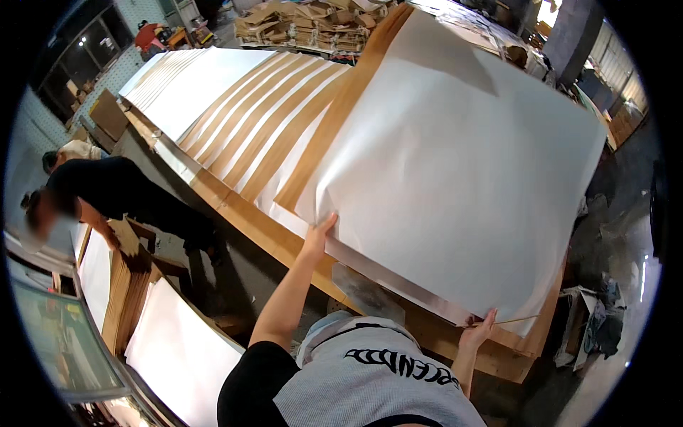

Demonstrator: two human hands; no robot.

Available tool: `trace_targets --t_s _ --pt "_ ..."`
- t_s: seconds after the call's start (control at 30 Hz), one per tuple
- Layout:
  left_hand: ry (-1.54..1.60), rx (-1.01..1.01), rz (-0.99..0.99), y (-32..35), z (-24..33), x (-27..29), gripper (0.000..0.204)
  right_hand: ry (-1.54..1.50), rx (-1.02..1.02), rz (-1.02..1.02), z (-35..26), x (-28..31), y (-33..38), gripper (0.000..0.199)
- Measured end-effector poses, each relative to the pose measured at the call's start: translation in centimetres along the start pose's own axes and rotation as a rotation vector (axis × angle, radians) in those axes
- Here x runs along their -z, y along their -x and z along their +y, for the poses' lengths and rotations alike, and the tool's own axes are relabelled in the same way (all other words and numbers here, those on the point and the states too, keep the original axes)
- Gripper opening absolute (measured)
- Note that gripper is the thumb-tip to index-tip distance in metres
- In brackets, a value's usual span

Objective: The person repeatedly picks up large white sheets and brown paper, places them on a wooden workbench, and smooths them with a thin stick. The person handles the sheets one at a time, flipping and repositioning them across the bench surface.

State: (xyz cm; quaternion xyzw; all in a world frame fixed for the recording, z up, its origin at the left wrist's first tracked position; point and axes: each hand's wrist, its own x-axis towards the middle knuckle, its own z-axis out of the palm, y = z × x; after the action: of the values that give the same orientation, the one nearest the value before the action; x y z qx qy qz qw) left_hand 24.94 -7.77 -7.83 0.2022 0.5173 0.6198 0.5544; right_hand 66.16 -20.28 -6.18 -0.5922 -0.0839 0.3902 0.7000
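A large white paper sheet (455,164) with a brown strip along its left edge spreads over the near end of a long wooden table (263,226). My left hand (321,231) pinches the sheet's near edge toward its left corner, and the paper creases there. At the near edge farther right, my right hand (484,329) is closed around a thin stick (518,319) that points right across the sheet. That hand also touches the paper's edge; its fingertips are partly hidden. Farther left, overlapping white sheets with brown strips (284,132) lie fanned along the table.
Left of me, a person in black (128,192) leans over a stack of brown sheets (131,285) beside white paper (181,349). Bundled brown cardboard (306,25) is piled at the back. A box with dark scraps (587,324) sits on the floor at right.
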Motion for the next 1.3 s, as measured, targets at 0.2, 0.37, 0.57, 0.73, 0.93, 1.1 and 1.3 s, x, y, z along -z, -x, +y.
trace_targets --t_s 0.2,0.37,0.57,0.73,0.93,1.1,1.3 --pt "0.031 0.1 0.061 0.3 -3.8 2.0 0.049 0.058 -0.185 0.061 4.9 4.0 -2.4 0.04" --pt "0.275 0.077 0.187 0.6 -3.1 1.2 0.043 0.008 -0.164 0.145 5.4 2.1 -0.9 0.04" --pt "0.466 0.181 0.108 0.2 -3.0 2.4 0.037 0.127 -0.153 0.001 7.7 5.2 -2.2 0.045" --pt "0.543 0.263 0.092 0.1 -3.3 3.1 0.034 0.097 -0.113 0.104 6.8 1.9 0.3 0.028" --pt "0.563 0.279 0.055 0.4 -3.2 3.1 0.032 0.114 -0.096 0.072 6.7 1.8 0.4 0.03" --pt "0.433 0.228 0.121 1.3 -1.0 2.9 0.035 0.089 -0.065 0.051 7.6 3.3 -1.0 0.032" --pt "-0.036 -0.101 0.148 0.7 2.1 7.5 0.036 0.109 -0.033 0.043 6.6 1.2 1.0 0.035"
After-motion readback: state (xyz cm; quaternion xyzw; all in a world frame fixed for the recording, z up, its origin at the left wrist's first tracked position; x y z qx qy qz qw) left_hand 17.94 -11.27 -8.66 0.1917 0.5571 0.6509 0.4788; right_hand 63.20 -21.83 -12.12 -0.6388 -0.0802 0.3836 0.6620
